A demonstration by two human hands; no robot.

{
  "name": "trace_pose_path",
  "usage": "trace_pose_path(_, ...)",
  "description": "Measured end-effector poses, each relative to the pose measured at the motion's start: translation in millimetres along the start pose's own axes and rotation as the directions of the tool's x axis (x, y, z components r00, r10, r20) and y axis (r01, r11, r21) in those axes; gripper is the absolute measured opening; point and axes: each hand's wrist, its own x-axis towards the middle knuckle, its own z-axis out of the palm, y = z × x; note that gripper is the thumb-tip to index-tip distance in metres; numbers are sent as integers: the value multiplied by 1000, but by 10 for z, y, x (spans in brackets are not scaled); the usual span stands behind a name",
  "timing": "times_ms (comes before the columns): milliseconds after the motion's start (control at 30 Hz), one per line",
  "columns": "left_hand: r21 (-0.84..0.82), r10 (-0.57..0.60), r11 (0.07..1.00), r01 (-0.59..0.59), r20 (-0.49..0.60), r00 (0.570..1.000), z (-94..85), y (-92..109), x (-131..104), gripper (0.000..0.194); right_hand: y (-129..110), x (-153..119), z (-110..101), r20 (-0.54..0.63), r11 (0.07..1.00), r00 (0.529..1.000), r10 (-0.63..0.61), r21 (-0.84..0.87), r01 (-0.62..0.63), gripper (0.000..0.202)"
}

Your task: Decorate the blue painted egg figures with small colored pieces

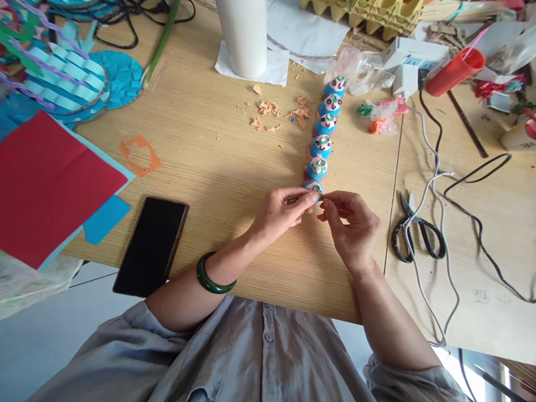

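My left hand and my right hand meet at the near end of a row of blue domed pieces, with pale pink tops and green and dark details. Both hands are closed, fingertips pinched close together. A bit of green shows at the fingers of my left hand, perhaps a thin strip of clay; its full shape is hidden. Between the fingertips of my right hand is something small and dark, too tiny to name. The nearest domed piece is partly covered by my fingers.
Orange shavings lie left of the row, below a white cylinder. A phone and red sheet are at left. Scissors lie among cables at right. An egg carton stands at the back.
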Motion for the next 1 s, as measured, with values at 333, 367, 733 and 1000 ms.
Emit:
trace_pose_path(333,75,7,997,-7,10,1000,-28,-15,-5,36,35,-4,-4,20,999,999,-32,-32,33,9)
trace_pose_path(367,72,9,997,-9,13,1000,-27,-16,-2,36,38,-3,-5,22,999,999,-34,-33,35,9)
trace_pose_path(733,49,-1,999,0,32,999,-49,-3,15,42,77,29,-34,74,967,971,-226,-107,233,14)
trace_pose_path(1000,94,3,996,-7,45,999,-62,80,14,47,86,66,-44,57,911,929,-367,-180,371,11)
